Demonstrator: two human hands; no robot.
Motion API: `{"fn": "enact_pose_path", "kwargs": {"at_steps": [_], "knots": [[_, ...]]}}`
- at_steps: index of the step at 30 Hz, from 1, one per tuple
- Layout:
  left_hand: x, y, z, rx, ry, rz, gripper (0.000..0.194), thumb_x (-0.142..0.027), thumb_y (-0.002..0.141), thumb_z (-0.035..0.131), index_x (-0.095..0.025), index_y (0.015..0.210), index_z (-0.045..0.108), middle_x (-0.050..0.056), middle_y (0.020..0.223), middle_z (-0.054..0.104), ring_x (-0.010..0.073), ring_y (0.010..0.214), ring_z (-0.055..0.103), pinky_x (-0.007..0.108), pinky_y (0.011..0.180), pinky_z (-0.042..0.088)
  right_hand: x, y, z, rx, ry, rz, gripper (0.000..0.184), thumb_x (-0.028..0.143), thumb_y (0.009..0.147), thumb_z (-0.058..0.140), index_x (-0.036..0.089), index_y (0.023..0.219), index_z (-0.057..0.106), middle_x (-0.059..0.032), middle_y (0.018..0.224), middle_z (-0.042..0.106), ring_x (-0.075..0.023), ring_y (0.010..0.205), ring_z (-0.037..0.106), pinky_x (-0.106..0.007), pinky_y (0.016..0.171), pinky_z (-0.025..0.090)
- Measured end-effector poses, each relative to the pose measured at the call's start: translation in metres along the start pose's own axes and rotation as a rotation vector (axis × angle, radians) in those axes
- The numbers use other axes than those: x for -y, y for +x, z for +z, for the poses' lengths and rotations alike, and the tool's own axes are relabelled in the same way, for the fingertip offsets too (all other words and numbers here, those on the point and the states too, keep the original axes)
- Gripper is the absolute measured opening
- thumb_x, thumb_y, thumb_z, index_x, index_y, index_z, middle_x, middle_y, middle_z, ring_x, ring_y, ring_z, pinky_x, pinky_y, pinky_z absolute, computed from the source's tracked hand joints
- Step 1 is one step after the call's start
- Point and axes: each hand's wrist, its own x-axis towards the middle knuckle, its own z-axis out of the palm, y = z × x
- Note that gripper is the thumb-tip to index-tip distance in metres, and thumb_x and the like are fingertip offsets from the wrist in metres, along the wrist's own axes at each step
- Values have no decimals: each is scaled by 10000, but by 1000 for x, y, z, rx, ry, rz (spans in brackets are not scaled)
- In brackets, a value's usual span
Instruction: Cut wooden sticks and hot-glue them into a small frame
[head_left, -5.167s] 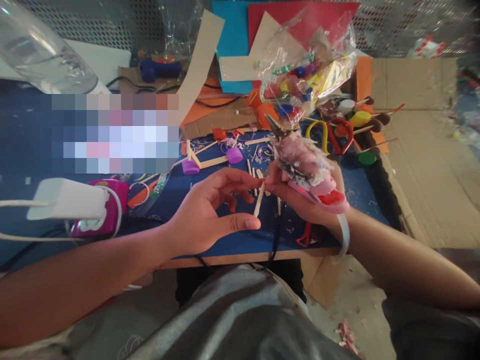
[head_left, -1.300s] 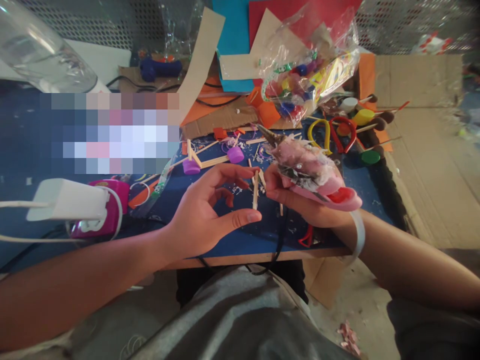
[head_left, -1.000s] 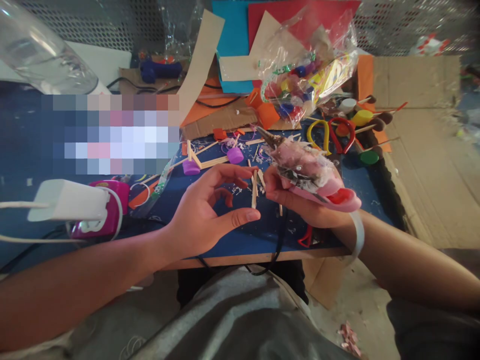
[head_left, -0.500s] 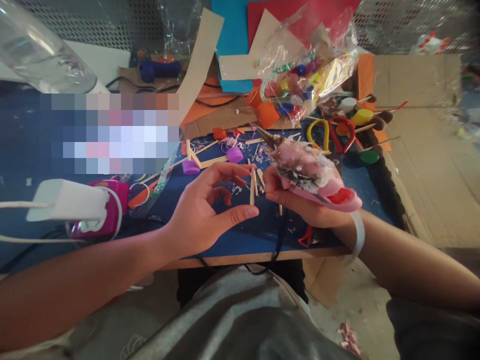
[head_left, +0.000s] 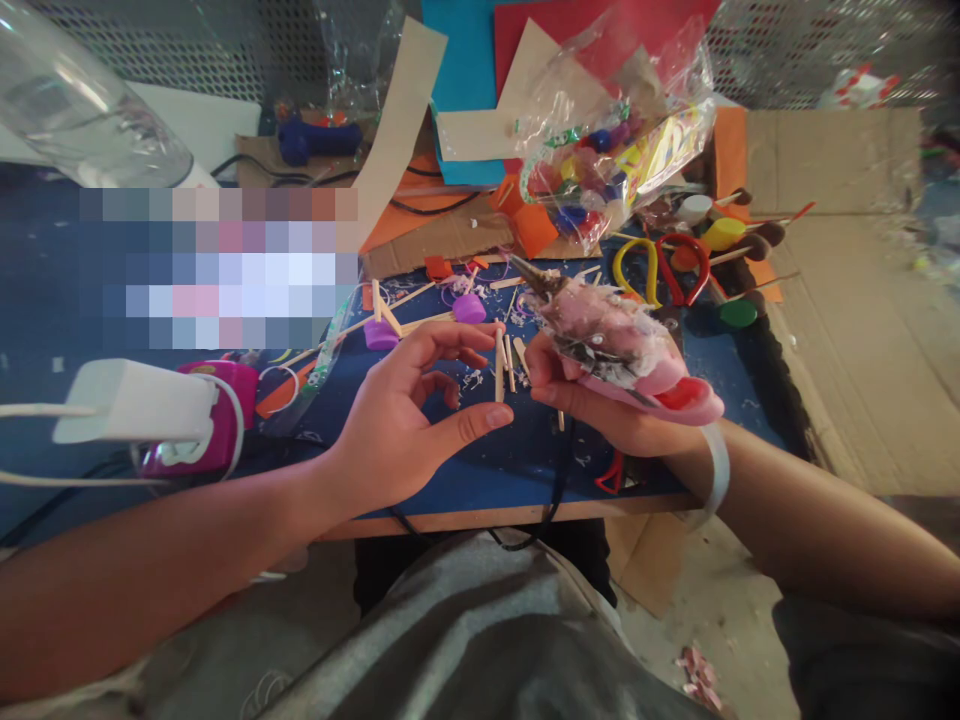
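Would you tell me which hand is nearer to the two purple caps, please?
Left. The left hand is just on the near side of the purple caps; the right hand, holding a pink glue gun, is farther off, rightward.

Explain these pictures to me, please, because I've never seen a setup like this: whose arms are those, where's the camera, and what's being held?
There's no machine here, just a person's two bare hands. One camera, worn on the person's head, looks forward and down, so you see roughly what they see. The left hand holds a thin wooden stick between thumb and finger. The right hand grips what looks like a pink glue gun, its tip pointing away and leftward. On the blue table lie loose sticks, purple caps and a clear plastic bag of colorful bits. A white charger is at the left. The patch behind it is blurred out, so I can't tell what's there.
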Motion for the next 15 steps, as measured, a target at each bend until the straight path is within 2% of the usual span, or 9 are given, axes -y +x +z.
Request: {"fn": "enact_pose_path", "kwargs": {"at_steps": [4,9,15], "knots": [[-1,0,0,-7,4,-25,492,-329,811,1027,-268,1204,738,98,1437,761,237,1151,735,310,767,591,0,-1,0,-10,90,91,383,262,859,941,267,796,564,31,812,664,-170,729,628,-388,794,641],[-1,0,1,-14,16,-21,462,-342,835,1007,-273,1200,732,94,1429,756,229,1146,729,312,773,591,3,0,1,-38,89,90,420,310,830,967,268,780,553,27,774,648,-170,710,629,-369,737,663],[-1,1,1,-23,-3,-31,470,-330,818,1019,-271,1182,728,86,1424,758,223,1135,711,312,769,570,3,0,2,-35,123,96,397,238,831,951,255,769,559,27,817,683,-168,759,670,-390,823,679]]}}
